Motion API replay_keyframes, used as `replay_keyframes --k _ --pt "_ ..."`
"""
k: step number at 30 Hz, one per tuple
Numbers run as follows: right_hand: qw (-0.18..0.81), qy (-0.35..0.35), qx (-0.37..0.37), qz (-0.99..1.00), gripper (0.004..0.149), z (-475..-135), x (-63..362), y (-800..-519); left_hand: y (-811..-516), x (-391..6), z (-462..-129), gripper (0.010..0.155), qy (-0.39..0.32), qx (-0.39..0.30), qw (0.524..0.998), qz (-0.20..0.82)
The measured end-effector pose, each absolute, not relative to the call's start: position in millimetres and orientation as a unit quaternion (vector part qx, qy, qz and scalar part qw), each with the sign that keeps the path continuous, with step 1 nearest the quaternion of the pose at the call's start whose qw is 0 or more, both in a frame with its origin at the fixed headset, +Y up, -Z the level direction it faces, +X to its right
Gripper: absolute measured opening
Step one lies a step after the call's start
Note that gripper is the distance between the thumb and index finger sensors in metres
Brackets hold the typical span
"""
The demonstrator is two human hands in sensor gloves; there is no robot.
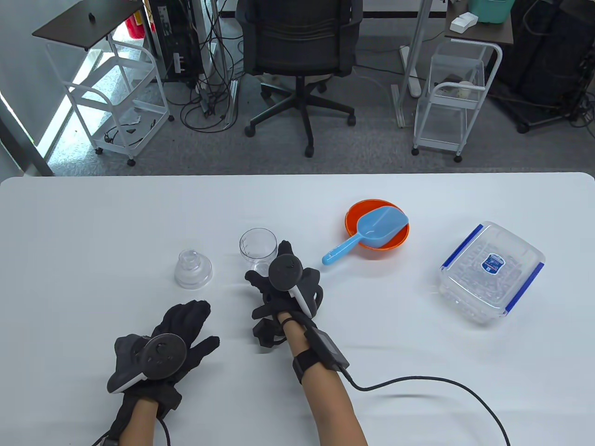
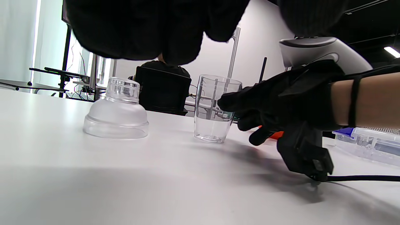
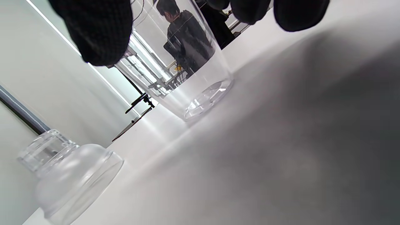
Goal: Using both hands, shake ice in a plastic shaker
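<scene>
The clear plastic shaker cup [image 1: 256,245] stands upright and empty on the white table [image 1: 93,223]. Its clear domed lid [image 1: 193,269] stands apart, to the left of it. My right hand [image 1: 268,263] reaches around the cup from the near side, thumb on its left and fingers on its right. In the left wrist view one fingertip [image 2: 225,102] touches the cup [image 2: 214,109]. In the right wrist view the cup [image 3: 187,78] sits between thumb and fingers [image 3: 300,14], and the lid [image 3: 72,178] is at lower left. My left hand [image 1: 197,325] rests flat and empty, near the lid [image 2: 116,112].
An orange bowl [image 1: 353,210] holding a blue scoop [image 1: 372,230] sits right of the cup. A clear lidded box of ice with blue clips [image 1: 492,272] lies at the far right, also in the left wrist view [image 2: 368,143]. A black cable [image 1: 418,380] trails from my right wrist.
</scene>
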State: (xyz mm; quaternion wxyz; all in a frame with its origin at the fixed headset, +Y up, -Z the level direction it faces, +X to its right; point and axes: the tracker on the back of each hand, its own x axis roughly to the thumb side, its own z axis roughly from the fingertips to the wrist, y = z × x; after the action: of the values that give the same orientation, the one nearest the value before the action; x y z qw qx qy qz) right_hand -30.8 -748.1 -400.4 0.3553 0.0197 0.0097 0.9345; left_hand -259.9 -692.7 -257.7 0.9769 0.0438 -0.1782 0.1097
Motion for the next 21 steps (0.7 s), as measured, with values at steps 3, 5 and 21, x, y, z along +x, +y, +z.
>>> replay_keyframes --k 3,5,21 --pt "0.353 0.005 0.031 0.935 0.103 -394.1 -27.1 -745.5 -692.1 -260.0 -257.3 0.074 -0.176 0.043 0.978 0.107" --pt "0.352 0.008 0.043 0.935 0.102 -390.0 -24.8 -742.6 -691.8 -260.3 -257.0 0.074 -0.174 0.044 0.978 0.102" --pt "0.308 -0.034 0.057 0.949 0.098 -359.3 64.1 -703.9 -696.4 -259.6 -257.3 0.075 -0.176 0.02 0.984 0.029"
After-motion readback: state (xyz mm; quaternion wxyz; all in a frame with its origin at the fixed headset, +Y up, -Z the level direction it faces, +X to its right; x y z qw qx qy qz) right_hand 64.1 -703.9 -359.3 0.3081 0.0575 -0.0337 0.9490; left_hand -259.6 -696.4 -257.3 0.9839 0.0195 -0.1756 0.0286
